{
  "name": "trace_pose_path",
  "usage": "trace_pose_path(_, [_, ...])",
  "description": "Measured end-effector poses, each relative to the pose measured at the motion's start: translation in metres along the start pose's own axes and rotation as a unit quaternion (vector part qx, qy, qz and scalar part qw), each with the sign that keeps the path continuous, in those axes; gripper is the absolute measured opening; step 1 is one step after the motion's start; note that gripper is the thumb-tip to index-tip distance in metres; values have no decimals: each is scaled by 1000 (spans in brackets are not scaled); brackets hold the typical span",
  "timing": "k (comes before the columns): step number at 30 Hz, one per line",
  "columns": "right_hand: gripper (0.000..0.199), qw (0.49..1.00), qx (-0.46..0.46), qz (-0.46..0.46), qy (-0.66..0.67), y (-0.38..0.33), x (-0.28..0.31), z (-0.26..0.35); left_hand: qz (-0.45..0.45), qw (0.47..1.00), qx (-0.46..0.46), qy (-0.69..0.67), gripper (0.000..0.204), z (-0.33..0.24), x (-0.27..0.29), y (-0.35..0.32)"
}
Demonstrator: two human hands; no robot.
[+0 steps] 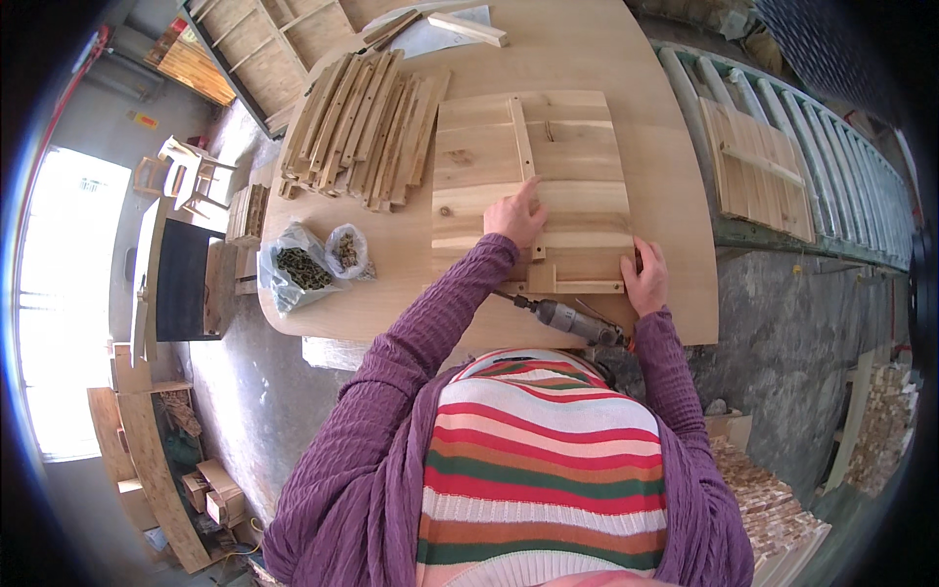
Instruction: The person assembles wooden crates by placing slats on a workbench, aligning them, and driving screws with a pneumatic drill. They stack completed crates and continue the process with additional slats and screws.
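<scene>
A square wooden panel [577, 210] lies flat on the table in front of me. A narrow wooden strip [519, 137] with small holes runs lengthwise over it. My left hand [516, 213] rests across this strip, thumb and index finger along its sides and the other fingers curled. At the panel's near right corner, my right hand [647, 278] grips the edge, its fingertips partly hidden. Another strip [592, 288] lies along the panel's near edge. Just in front of my body is a grey power screwdriver [567, 318], its bit pointing left, held by neither hand.
Stacked wooden strips [357, 127] cover the table's far left. Two plastic bags, one larger [299, 269] and one smaller [346, 250], hold small screws. Another panel [758, 171] sits on a roller conveyor [831, 147] to the right. Paper [440, 34] lies at the far edge.
</scene>
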State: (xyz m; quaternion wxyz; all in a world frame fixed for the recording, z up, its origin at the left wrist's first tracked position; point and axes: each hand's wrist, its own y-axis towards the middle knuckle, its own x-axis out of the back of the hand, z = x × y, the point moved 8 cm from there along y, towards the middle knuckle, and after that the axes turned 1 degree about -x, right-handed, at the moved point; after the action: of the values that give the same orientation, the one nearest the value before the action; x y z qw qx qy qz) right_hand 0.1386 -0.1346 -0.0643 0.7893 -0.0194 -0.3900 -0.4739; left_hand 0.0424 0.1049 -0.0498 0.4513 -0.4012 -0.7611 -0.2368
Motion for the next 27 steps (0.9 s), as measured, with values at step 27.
trace_pose_path(27, [36, 1000, 13, -13, 16, 2, 1, 4, -8, 998, 66, 7, 56, 26, -10, -13])
